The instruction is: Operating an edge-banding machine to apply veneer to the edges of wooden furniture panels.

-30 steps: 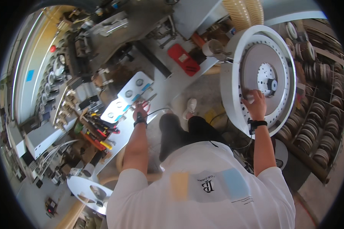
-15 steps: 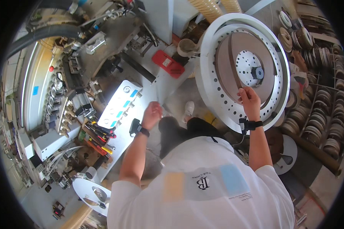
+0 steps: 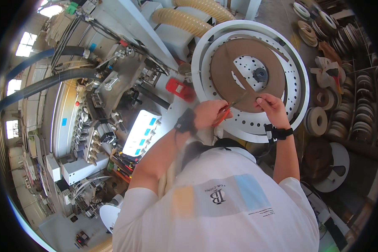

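My left hand (image 3: 208, 113) is closed around red-handled scissors (image 3: 225, 114). Their metal blades point up and right, over the near side of the coil, close to a loose brown strip (image 3: 239, 77). My right hand (image 3: 274, 108) pinches at the strip's near end, just right of the blades; the fingers partly hide it. Beneath both hands lies a wide coil of brown edge banding (image 3: 222, 69), flat on a round white perforated turntable (image 3: 200, 49). A dark knob (image 3: 260, 74) rises from the hub. Whether the blades touch the strip I cannot tell.
To the left stands a machine with a white control panel (image 3: 139, 133) and hand tools (image 3: 122, 168) beside it. A red box (image 3: 180, 89) lies beyond the panel. Beige ribbed hoses (image 3: 182, 21) run behind the turntable. Racks of banding rolls (image 3: 361, 113) line the right.
My left hand has moved right, from beside the control panel to the coil, and the red-handled scissors now show in it. My right hand stays at the strip's end. The view has shifted.
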{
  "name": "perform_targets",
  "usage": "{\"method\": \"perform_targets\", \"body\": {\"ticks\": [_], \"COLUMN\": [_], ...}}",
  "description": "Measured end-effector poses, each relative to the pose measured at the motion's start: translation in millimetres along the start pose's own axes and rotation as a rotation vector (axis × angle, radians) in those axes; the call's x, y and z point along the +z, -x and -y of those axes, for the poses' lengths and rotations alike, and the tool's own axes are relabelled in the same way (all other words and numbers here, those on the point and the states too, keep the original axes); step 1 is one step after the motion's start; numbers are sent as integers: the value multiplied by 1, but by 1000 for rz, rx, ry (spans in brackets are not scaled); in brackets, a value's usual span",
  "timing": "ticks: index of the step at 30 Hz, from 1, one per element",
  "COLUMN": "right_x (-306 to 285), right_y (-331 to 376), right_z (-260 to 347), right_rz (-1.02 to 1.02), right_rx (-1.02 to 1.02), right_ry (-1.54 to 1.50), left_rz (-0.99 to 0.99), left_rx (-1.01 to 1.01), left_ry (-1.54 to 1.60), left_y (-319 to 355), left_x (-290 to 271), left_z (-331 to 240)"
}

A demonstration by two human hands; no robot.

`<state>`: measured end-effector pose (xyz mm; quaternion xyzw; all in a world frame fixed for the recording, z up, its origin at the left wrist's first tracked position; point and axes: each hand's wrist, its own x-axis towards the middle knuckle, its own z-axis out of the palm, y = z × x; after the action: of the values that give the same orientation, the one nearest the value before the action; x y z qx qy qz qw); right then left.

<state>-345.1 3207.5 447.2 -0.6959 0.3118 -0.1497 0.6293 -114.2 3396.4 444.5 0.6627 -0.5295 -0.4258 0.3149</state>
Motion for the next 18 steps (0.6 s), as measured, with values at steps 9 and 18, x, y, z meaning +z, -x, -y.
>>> {"method": "perform_targets", "body": {"ticks": [9, 18], "right_x": [-1, 46], "right_y": [2, -10], "right_z": [-6, -40], "right_rz": [-7, 103], "right_rx": [29, -25], "right_ry": [-40, 674], "left_rz": [-102, -288], "left_rx": [69, -350], "left_ry": [-329, 43], "left_y": [-25, 107], "left_x": [15, 14], "left_z": [-5, 66]}}
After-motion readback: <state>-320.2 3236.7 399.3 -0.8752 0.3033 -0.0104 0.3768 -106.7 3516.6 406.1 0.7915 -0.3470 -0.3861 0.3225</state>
